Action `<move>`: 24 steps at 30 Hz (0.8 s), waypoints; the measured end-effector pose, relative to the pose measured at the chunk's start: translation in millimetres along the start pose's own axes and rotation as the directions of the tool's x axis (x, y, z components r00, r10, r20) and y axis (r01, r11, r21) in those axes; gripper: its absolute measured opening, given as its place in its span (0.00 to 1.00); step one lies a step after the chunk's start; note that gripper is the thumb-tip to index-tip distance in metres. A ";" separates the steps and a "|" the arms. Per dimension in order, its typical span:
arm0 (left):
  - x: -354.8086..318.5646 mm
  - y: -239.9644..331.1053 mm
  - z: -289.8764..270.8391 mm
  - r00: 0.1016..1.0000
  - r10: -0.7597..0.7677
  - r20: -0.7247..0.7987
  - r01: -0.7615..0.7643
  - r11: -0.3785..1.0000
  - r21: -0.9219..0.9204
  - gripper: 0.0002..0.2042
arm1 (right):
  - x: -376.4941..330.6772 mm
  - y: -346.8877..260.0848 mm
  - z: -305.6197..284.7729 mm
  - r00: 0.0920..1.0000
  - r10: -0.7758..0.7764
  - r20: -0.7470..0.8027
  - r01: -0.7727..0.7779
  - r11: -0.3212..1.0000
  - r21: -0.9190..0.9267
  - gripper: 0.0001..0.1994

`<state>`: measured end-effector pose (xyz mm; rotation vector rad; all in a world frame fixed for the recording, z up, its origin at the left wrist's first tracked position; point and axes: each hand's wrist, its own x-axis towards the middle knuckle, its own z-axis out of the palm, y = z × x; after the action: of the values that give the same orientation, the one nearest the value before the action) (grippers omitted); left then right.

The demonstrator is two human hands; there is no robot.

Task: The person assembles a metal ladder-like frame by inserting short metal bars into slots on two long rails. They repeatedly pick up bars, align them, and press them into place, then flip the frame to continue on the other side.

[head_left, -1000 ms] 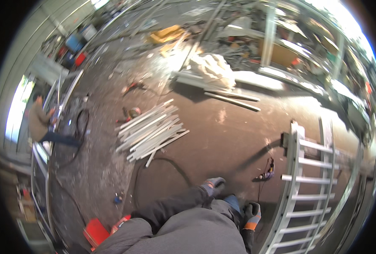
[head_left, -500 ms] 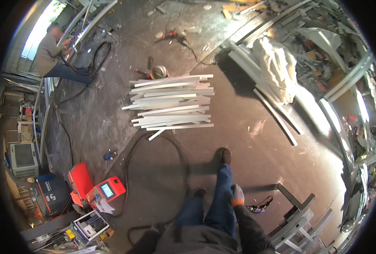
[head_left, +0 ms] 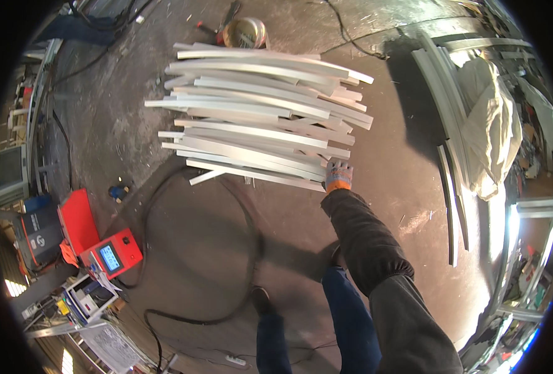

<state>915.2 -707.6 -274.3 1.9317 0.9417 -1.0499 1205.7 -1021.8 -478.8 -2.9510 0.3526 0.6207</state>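
Observation:
My right hand (head_left: pixel 338 175) wears a grey glove with an orange cuff. It reaches to the right end of the near side of a pile of pale metal bars (head_left: pixel 251 92), its fingers curled over the end of a bar (head_left: pixel 257 175). The glove hides that end. The bars lie on the floor, roughly side by side and partly crossing. One short end pokes out askew at the near left. My left hand is out of view.
Beyond the pile stands a round container (head_left: pixel 245 32). A dark cable (head_left: pixel 256 212) loops across the floor before my feet. At left is a red machine (head_left: pixel 112 254) with a lit screen. Long bars and a pale sheet (head_left: pixel 489 128) lie at right.
My right hand has gone from beside my leg out to the near right end of the pile. The view has moved closer to the bars, and the other person is mostly out of sight.

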 end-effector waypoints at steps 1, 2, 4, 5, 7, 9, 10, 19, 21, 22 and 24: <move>7.1 3.9 4.1 1.000 0.000 0.004 0.000 1.000 -0.002 0.15 | 0.0 1.3 1.9 0.998 -0.021 0.052 0.024 0.998 -0.052 0.27; 11.7 7.2 5.7 1.000 -0.003 0.004 0.003 1.000 -0.008 0.15 | -4.8 3.9 0.6 0.987 -0.039 0.158 0.050 0.997 -0.064 0.24; 15.8 13.4 6.3 1.000 -0.006 0.007 0.007 1.000 -0.018 0.15 | -14.4 12.1 -10.1 0.985 -0.151 0.084 0.151 0.989 0.002 0.22; 17.3 16.9 7.1 1.000 -0.007 0.003 0.007 1.000 -0.024 0.15 | -16.6 14.5 -16.2 0.973 -0.231 0.021 0.230 0.971 0.059 0.21; 16.6 22.8 4.6 1.000 -0.004 0.007 0.004 1.000 -0.026 0.15 | -1.6 16.8 -26.5 0.953 -0.299 -0.049 0.299 0.954 -0.012 0.21; 13.8 27.3 3.3 1.000 0.008 0.005 -0.008 1.000 -0.027 0.15 | 25.7 16.4 -29.1 0.895 -0.386 -0.222 0.372 0.922 -0.105 0.22; 11.1 28.8 2.9 1.000 0.010 0.005 -0.010 0.999 -0.031 0.15 | 47.0 0.7 -25.9 0.950 -0.182 -0.252 0.230 0.957 0.177 0.21; -83.1 9.0 -38.1 1.000 -0.019 -0.014 0.019 0.999 -0.032 0.15 | -12.4 -16.2 -88.9 0.938 -0.323 0.123 0.301 0.939 0.168 0.30; -121.7 -3.5 -60.1 1.000 -0.028 -0.007 0.028 0.999 -0.014 0.15 | -23.1 -12.2 -127.4 0.906 -0.352 0.234 0.253 0.895 0.368 0.33; -138.8 -9.3 -72.0 1.000 -0.030 -0.004 0.030 1.000 -0.002 0.15 | -31.9 -8.6 -144.4 0.886 -0.374 0.275 0.230 0.867 0.442 0.34; -176.7 -23.3 -100.7 1.000 -0.018 0.011 0.018 0.999 0.041 0.15 | -59.5 -0.3 -172.1 0.876 -0.424 0.230 0.253 0.810 0.529 0.38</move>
<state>859.9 -655.7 -84.2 1.9522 0.9401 -1.0972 1218.9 -1035.2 -297.7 -2.2846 -0.0646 0.8265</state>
